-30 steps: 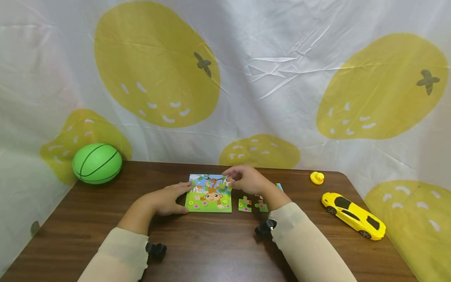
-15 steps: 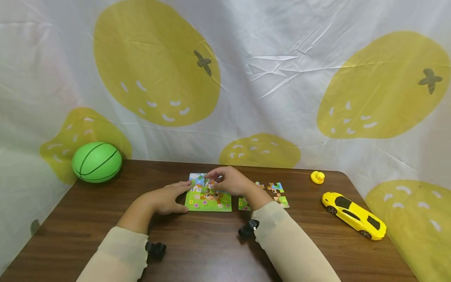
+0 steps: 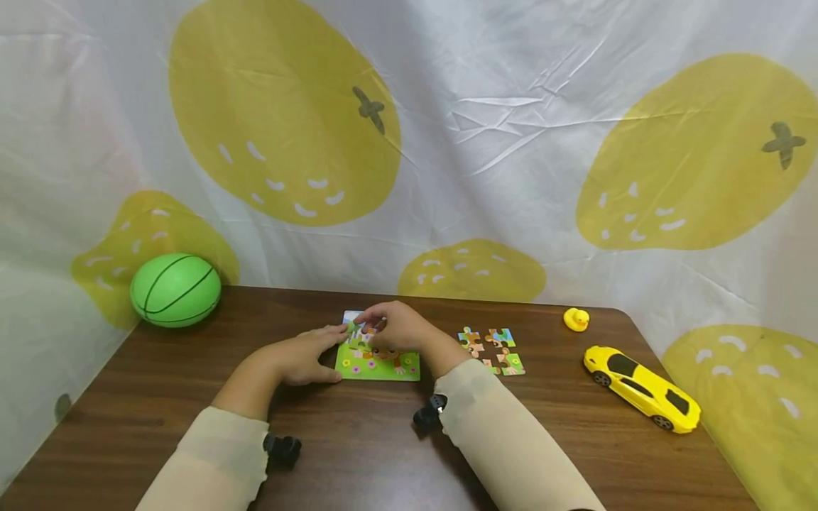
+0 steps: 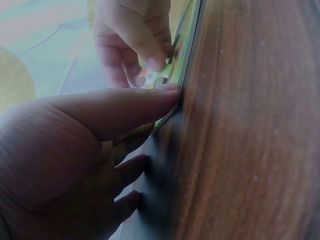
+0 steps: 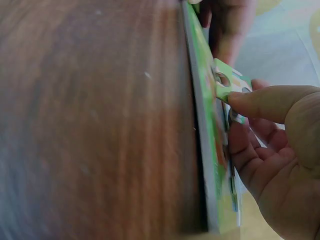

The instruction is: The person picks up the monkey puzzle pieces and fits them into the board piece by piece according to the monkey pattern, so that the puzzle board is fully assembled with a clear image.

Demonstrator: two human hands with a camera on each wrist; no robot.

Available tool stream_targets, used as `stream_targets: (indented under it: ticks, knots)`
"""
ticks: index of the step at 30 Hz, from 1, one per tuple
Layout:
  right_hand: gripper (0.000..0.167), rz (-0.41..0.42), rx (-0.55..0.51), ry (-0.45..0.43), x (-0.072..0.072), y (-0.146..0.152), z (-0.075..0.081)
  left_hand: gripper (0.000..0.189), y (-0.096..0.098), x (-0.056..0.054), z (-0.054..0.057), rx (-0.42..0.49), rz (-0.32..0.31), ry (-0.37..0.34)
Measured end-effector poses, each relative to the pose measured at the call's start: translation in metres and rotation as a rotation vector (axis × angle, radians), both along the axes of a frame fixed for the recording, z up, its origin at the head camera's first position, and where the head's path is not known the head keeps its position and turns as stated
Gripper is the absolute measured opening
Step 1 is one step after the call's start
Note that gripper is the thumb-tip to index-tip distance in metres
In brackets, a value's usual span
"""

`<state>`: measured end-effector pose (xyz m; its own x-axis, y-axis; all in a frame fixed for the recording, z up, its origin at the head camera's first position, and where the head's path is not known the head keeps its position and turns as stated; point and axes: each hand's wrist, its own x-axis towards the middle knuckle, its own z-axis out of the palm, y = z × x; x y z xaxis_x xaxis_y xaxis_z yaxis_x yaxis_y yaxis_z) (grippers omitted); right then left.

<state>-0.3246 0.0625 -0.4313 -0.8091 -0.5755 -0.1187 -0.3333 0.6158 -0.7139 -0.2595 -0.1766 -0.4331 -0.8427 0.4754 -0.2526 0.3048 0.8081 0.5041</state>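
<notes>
Pinching hand: right hand has a jigsaw piece clamped between thumb and index finger, up over the far left part of the monkey puzzle board.
Left hand: fingers apart, not wrapped round anything, thumb tip on the board's near left corner, fingertips by its left edge.
Puzzle board: flat on the wooden surface, between the two hands.
Tilted piece: looks tipped up off the board, so shoving it down at that angle could jam a tab or pop a neighbour loose. Can't tell if it's touching yet.
Board skid: if that left thumb eased off, a sideways push would probably slide the whole thing.
Right sleeve: pretty near the loose jigsaw pieces, so a lazy elbow could sweep them about.
Right wrist view: shows the pinch and the piece's notch; from the head, fingers cover most of that.
Left wrist view: gives the thumb on the edge side-on.
Head view: only one with the loose pieces, plus green ball, rubber duck and yellow sports car, all well apart from the puzzle.
</notes>
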Motion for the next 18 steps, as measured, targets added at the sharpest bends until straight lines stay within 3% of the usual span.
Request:
stream_targets:
  ticks: [9,18]
  knots:
    - [0.047,0.043,0.113,0.054,0.0017,-0.0096,0.0016,0.084,-0.0001,0.0013,0.0002,0.015,-0.008,0.000]
    - [0.048,0.082,0.112,0.019,0.0005,-0.0105,0.0020,0.086,-0.0011,0.0015,0.0003,0.025,0.001,-0.010]
